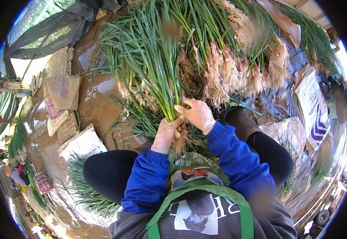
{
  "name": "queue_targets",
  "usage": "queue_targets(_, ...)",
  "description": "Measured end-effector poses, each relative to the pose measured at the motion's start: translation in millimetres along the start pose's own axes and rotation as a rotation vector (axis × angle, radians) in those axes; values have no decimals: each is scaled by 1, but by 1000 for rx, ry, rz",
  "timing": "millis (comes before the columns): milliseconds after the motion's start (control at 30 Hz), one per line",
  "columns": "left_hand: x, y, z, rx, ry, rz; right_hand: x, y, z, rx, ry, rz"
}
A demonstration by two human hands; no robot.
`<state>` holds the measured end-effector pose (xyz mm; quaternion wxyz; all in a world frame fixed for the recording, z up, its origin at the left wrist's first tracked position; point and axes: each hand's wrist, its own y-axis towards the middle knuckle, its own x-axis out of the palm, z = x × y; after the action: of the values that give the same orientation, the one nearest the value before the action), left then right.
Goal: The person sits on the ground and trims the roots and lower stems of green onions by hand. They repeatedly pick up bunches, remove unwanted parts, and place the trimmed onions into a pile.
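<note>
My left hand (165, 133), in a pale thin glove, is closed around the lower stalks of a bunch of spring onions (158, 80). White bulbs show at its fingers, and pale roots (181, 145) hang below towards my lap. The green leaves fan away from me. Beside it my right hand (199, 115), gloved too, has its thumb and forefinger pinched at stalks on the bunch's right side; its other fingers are curled and partly hidden. Just beyond my hands lies a large heap of spring onions (218, 62) with pinkish bulbs and long, tangled roots.
Wet brown ground (99, 110) surrounds the heap. Woven sacking (63, 89) and a white sack (84, 143) lie to the left. More onions (90, 191) are by my left knee. A printed sack (312, 104) lies on the right. Dark netting (54, 33) hangs at upper left.
</note>
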<state>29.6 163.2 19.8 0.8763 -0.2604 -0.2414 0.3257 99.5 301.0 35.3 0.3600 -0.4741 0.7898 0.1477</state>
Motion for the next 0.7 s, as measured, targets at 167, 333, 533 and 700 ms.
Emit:
queue_targets(167, -1, -5, -3, -14, -140, 19, 53, -7, 13, 343, 730, 155)
queue_targets(333, -5, -11, -19, -66, -248, -35, 39, -5, 29, 235, 3, 310)
queue_targets(533, -15, -27, -24, -100, -246, -180, -24, -16, 54, 345, -514, 67)
queue_targets(700, -11, -21, -28, -151, -373, -206, 34, -28, 10, 140, 640, 73)
